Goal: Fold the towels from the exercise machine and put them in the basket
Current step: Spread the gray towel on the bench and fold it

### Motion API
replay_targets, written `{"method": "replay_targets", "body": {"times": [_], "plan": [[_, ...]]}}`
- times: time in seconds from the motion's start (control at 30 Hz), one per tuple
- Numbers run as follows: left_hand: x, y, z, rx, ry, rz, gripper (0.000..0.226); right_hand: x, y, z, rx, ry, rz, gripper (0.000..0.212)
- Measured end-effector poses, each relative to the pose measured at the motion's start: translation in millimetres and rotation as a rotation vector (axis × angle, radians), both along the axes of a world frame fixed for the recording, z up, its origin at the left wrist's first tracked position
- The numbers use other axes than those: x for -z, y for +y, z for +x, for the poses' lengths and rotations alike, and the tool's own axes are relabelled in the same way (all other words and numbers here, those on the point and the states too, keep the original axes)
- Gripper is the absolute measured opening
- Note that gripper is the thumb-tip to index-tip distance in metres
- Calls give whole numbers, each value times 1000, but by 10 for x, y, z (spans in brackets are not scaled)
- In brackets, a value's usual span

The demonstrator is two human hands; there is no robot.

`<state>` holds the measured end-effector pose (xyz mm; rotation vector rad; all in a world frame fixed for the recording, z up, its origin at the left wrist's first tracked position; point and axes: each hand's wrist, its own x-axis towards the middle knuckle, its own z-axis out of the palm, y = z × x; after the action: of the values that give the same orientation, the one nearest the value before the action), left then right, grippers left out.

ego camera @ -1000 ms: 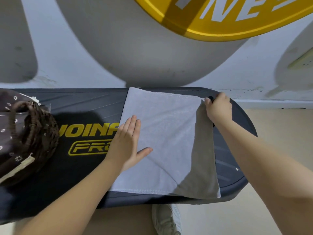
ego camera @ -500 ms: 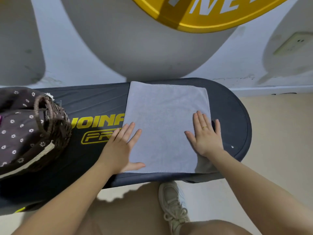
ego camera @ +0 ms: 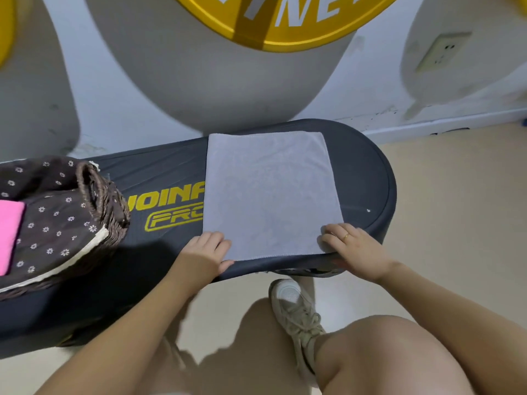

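A grey towel (ego camera: 271, 195), folded into a flat rectangle, lies on the black exercise machine (ego camera: 368, 178) with yellow lettering. My left hand (ego camera: 205, 252) pinches the towel's near left corner, thumb under the edge. My right hand (ego camera: 350, 246), wearing a ring, grips the near right corner at the machine's front rim. At the left stands a brown wicker basket (ego camera: 102, 195) with a dark flowered lining, and a pink folded towel (ego camera: 10, 235) lies inside it.
A wall with grey shapes and a large yellow sign (ego camera: 285, 21) rises right behind the machine. A wall socket (ego camera: 439, 52) is at the upper right. My knee (ego camera: 393, 354) and a beige shoe (ego camera: 296, 315) are on the tan floor below.
The right hand laid the folded half down, smoothed it, and both hands slid back to the towel's near corners and closed on them. The view tilted, showing more basket and floor.
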<state>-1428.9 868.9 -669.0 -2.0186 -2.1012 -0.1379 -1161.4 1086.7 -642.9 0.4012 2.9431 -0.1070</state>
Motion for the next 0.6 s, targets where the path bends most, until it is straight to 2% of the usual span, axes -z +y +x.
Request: {"method": "replay_targets", "body": {"times": [0.13, 0.27, 0.33, 0.43, 0.5, 0.57, 0.6], "plan": [[-42, 78, -60, 57, 78, -35, 20, 1, 84, -14, -27, -13, 63, 59], [-160, 55, -82, -14, -9, -301, 54, -136, 87, -80, -27, -12, 143, 43], [-207, 62, -61, -127, -99, -353, 54, -182, 63, -129, 21, -8, 158, 34], [-216, 44, -24, -160, -185, -272, 18, -237, 54, -219, 283, -10, -35, 17], [-197, 19, -10, -196, -288, -285, 26, -255, 112, -244, 477, 11, -204, 22], [-191, 52, -13, -290, -389, -333, 35, -267, 168, -254, 548, 72, -334, 23], [-189, 79, -25, -343, -430, -341, 33, -281, 191, -254, 556, 100, -372, 23]]}}
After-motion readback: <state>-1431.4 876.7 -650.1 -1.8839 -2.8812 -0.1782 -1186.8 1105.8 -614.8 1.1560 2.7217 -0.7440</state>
